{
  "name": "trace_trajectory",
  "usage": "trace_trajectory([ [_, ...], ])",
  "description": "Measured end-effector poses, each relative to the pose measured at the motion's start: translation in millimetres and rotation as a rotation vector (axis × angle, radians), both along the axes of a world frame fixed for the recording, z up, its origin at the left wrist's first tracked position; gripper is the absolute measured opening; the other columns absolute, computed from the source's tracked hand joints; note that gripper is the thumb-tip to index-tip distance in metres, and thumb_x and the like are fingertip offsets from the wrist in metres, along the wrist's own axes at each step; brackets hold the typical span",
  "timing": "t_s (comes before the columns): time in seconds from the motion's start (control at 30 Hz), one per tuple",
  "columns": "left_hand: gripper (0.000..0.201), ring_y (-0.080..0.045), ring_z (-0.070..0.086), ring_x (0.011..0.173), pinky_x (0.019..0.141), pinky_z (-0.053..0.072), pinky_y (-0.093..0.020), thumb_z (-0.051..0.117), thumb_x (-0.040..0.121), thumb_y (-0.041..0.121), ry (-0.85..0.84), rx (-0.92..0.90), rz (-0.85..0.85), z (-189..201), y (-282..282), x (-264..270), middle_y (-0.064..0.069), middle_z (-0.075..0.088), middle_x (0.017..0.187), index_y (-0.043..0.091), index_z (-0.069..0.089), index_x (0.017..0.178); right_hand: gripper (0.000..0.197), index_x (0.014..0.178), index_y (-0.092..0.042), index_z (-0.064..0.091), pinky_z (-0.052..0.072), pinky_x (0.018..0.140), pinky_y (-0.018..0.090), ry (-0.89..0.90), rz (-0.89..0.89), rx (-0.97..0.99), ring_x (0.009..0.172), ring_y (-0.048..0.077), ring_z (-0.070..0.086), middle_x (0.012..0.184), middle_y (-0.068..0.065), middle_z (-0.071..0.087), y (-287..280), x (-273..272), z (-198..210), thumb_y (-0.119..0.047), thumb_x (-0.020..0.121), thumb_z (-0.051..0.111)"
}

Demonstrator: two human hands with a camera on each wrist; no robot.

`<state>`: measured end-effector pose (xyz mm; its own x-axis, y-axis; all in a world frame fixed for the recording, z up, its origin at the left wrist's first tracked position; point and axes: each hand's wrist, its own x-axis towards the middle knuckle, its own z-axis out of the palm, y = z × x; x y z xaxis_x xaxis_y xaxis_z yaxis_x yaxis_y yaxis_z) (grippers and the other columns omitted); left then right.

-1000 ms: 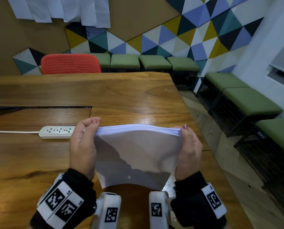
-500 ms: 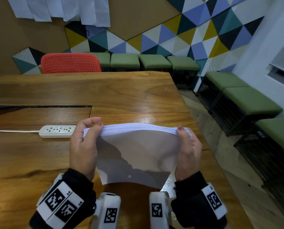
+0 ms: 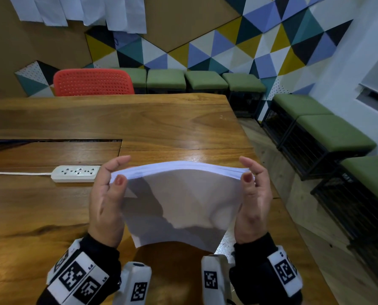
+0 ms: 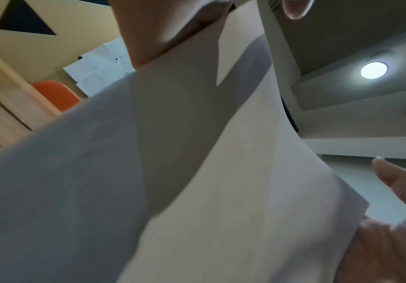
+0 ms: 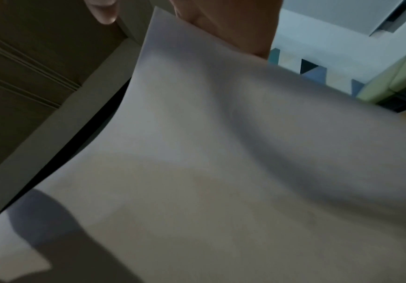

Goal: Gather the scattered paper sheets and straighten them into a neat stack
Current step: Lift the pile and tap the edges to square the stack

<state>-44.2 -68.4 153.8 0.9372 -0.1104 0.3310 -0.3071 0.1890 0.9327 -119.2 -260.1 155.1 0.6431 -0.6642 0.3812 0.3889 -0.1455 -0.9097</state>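
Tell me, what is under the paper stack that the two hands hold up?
Below the paper stack lies the wooden table, bare where visible. The part directly behind the sheets is covered, so it cannot be seen.

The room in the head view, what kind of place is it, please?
Probably an office meeting room or shared workspace: a long wooden table with a power strip, a row of green stools along a wall of coloured triangle panels.

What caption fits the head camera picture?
Left hand and right hand hold a bowed paper stack upright over the table.
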Motion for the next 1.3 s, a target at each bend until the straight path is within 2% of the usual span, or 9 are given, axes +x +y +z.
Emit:
trace_trajectory([
  [0.07,0.051,0.003,0.062,0.068,0.055,0.049,-0.01,0.058,0.058,0.051,0.011,-0.025,-0.051,-2.3,2.2,0.4,0.02,0.069,0.078,0.028,0.052,0.102,0.072,0.107,-0.029,0.055,0.041,0.078,0.023,0.039,0.041,0.031,0.089,0.014,0.051,0.095,0.001,0.053,-3.6,-0.7,-4.9,-0.077,0.053,0.062],
  [0.27,0.068,0.003,0.062,0.075,0.059,0.053,-0.015,0.07,0.046,0.036,0.029,0.093,-0.091,-12.6,6.8,1.3,0.022,0.065,0.083,0.029,0.047,0.109,0.046,0.104,-0.022,0.058,0.052,0.065,0.016,0.061,0.158,0.068,0.077,0.005,0.065,0.09,0.0,0.065,-11.8,-1.1,-16.8,-0.013,0.063,0.078],
  [0.4,0.1,-0.008,0.067,0.084,0.055,0.054,-0.015,0.085,0.008,0.056,0.372,0.146,-0.213,-33.5,8.9,-2.7,0.0,0.071,0.084,0.025,0.057,0.099,0.038,0.09,-0.017,0.06,0.054,0.063,0.016,0.256,0.293,0.116,0.074,0.002,0.068,0.076,-0.005,0.075,-18.7,0.7,-46.2,0.014,0.07,0.068],
  [0.53,0.085,0.002,0.067,0.074,0.056,0.054,-0.015,0.082,0.024,0.063,0.404,0.187,-0.149,-38.8,2.9,-9.4,0.014,0.074,0.075,0.028,0.058,0.097,0.026,0.076,-0.016,0.066,0.054,0.062,0.017,0.327,0.231,0.055,0.069,0.003,0.067,0.069,-0.012,0.074,-15.7,-0.6,-61.4,0.01,0.073,0.068],
  [0.67,0.035,-0.008,0.056,0.084,0.067,0.047,-0.024,0.067,0.078,0.01,0.461,0.185,-0.05,-39.5,1.0,-7.6,0.001,0.061,0.09,0.021,0.053,0.108,0.023,0.082,-0.017,0.065,0.057,0.067,0.022,0.327,0.223,0.069,0.078,0.006,0.068,0.072,-0.007,0.073,-13.1,-1.2,-61.8,0.004,0.075,0.068],
  [0.97,0.018,-0.006,0.053,0.076,0.058,0.039,-0.019,0.062,0.083,0.008,0.463,0.29,-0.052,-47.9,-2.9,-6.9,0.002,0.06,0.08,0.024,0.056,0.081,0.022,0.084,-0.022,0.064,0.056,0.079,0.035,0.433,0.171,0.024,0.087,0.021,0.067,0.077,-0.011,0.074,-7.8,-0.9,-77.4,-0.001,0.078,0.068],
  [1.13,0.015,-0.012,0.055,0.084,0.062,0.043,-0.025,0.062,0.084,0.013,0.472,0.386,-0.086,-56.8,-0.3,-3.3,-0.002,0.061,0.087,0.026,0.055,0.084,0.016,0.088,-0.016,0.066,0.053,0.085,0.053,0.54,0.153,0.038,0.09,0.028,0.067,0.09,0.008,0.072,-7.3,-0.6,-87.2,-0.004,0.077,0.069],
  [1.23,0.013,-0.022,0.062,0.087,0.068,0.052,-0.03,0.062,0.084,0.009,0.402,0.426,-0.078,-56.5,2.3,-2.2,-0.004,0.067,0.082,0.022,0.059,0.081,0.037,0.107,-0.013,0.058,0.052,0.09,0.048,0.513,0.154,0.035,0.103,0.026,0.063,0.105,0.006,0.068,-8.0,-0.7,-82.7,-0.004,0.074,0.07],
  [1.3,0.015,-0.012,0.066,0.079,0.067,0.054,-0.021,0.062,0.083,0.006,0.37,0.365,-0.065,-48.3,1.6,-5.0,0.006,0.073,0.071,0.021,0.061,0.082,0.073,0.129,-0.024,0.04,0.046,0.098,0.045,0.526,0.075,0.05,0.119,0.019,0.051,0.128,0.001,0.052,-10.7,-3.5,-81.6,-0.009,0.068,0.077],
])
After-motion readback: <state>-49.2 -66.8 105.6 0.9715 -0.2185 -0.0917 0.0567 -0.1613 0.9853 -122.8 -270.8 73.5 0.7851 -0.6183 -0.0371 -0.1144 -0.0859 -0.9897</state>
